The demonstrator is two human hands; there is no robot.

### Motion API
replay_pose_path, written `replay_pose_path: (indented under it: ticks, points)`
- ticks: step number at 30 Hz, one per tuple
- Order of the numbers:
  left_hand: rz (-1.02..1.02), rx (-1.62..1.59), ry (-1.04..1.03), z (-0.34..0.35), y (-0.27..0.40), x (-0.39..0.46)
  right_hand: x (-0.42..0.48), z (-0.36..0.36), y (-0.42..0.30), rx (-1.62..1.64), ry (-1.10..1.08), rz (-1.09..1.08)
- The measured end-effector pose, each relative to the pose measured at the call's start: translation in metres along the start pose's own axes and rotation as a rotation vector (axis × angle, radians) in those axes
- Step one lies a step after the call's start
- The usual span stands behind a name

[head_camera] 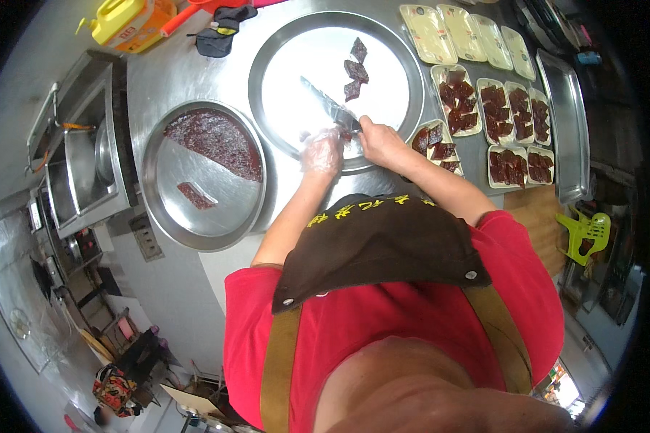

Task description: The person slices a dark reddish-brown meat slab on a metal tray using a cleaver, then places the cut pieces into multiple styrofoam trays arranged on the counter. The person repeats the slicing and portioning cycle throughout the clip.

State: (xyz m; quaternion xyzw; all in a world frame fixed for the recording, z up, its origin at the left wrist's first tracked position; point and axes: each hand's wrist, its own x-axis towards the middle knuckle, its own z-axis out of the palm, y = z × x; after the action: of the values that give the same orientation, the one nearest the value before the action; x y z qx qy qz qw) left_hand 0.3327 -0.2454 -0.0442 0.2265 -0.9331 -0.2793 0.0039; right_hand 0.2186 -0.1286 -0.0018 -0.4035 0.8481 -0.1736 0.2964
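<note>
My right hand (380, 142) is closed on the handle of a broad-bladed knife (325, 103), whose blade points up and left over a large round metal tray (260, 81). My left hand (323, 151), in a clear plastic glove, is at the tray's near rim beside the blade; a dark red piece shows between the hands, but the grip on it is partly hidden. Several dark red jelly-like pieces (356, 71) lie in the tray's right half. At the left, a second round metal pan (149, 178) holds a large dark red slab (214, 138) and a separate strip (196, 195).
Foam trays filled with dark red pieces (457, 101) stand at the right, with unfilled foam trays (428, 33) behind them. A long metal tray (566, 127) lies beyond. A yellow jug (120, 24) and a dark cloth item (216, 40) are at the back left. A sink (89, 162) is left.
</note>
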Motion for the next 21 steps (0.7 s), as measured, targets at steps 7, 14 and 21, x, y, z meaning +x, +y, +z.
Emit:
replay_pose_path:
  ticks: [7, 14, 21]
  points:
    - [0.043, 0.087, 0.028, 0.001, -0.003, -0.002, 0.000, 0.003, -0.008, 0.023, -0.028, 0.032]
    - [0.088, 0.221, -0.379, -0.011, 0.001, 0.013, 0.014, 0.031, -0.012, -0.022, 0.107, -0.011]
    - [-0.006, -0.096, -0.583, -0.070, -0.019, 0.014, -0.015, -0.002, -0.012, 0.284, 0.339, 0.182]
